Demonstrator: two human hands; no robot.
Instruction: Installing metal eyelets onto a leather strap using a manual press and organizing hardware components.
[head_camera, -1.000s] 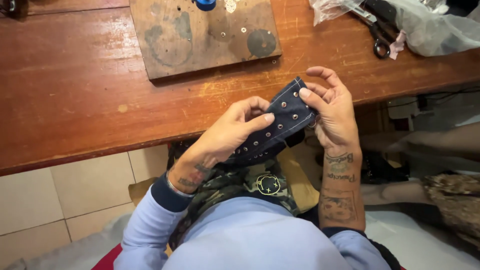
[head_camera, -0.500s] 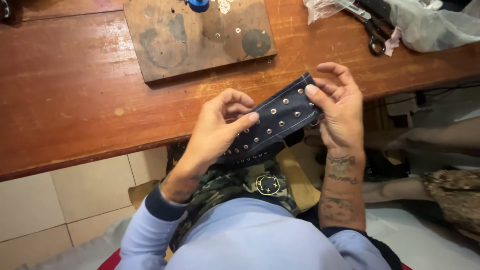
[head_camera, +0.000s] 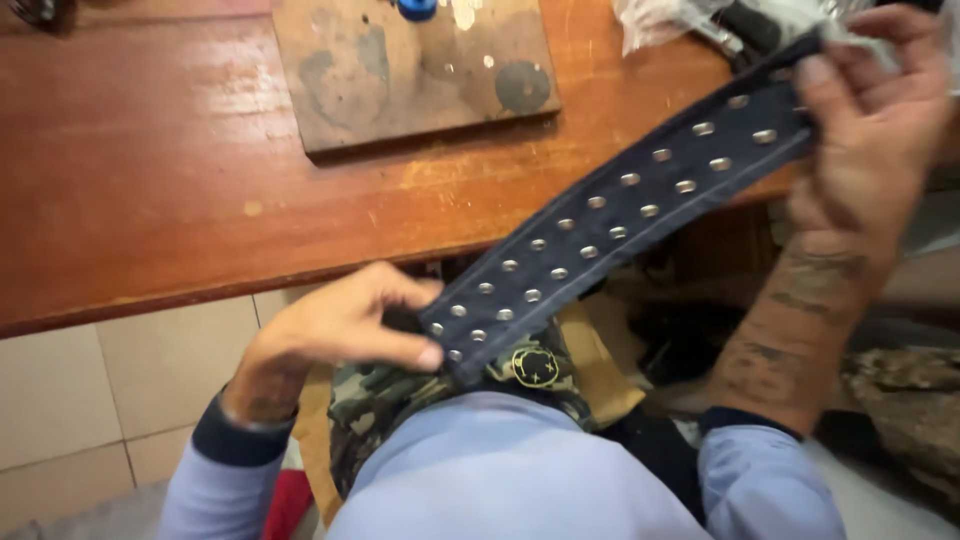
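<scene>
the strap (head_camera: 620, 215), a dark denim band set with two rows of metal studs, is stretched slantwise above the edge of the wooden table (head_camera: 150, 190). the left hand (head_camera: 335, 325) pinches its lower end between thumb and fingers, closed on the cloth, over the lap. the right hand (head_camera: 870, 125) grips the upper end, fingers curled round it, near the plastic bag (head_camera: 680, 20). to check it well, hold both ends taut and flat so each stud shows, and keep it off the worn board (head_camera: 410, 70).
</scene>
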